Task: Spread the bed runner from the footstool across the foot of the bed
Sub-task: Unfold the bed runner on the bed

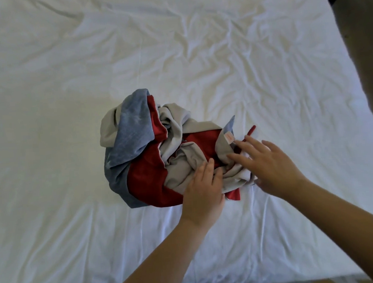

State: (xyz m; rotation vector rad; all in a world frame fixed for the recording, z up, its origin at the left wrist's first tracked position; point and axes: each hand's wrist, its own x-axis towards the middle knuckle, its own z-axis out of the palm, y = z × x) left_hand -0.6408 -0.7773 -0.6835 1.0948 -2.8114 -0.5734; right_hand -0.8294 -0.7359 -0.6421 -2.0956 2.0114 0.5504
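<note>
Head view: the fingers (pixel 206 168) of the left hand (pixel 201 191) lie nearly straight and close together, with their tips pressed on a grey fold at the near side of the bed runner (pixel 143 173). They curl round nothing. The fingers (pixel 238 158) of the right hand (pixel 270 168) are spread and straight, palm down, and rest on the right-hand edge of the same cloth. The thumb sits low against the grey hem, and whether it tucks under the cloth cannot be told. Neither hand pinches or lifts any fabric.

Just beyond the right fingertips a small pale label (pixel 229 137) is sewn to a grey corner, and a thin red strip (pixel 250 130) pokes out beside it.

The runner is a crumpled heap of red, blue and grey panels, not spread out. It sits on the white sheet (pixel 63 61) of the bed, near the edge closest to the person and a little right of the middle. The sheet is creased, most of all on the far right. Both bare forearms reach in from the lower edge. Brown floor (pixel 365 38) shows along the right side of the bed.
</note>
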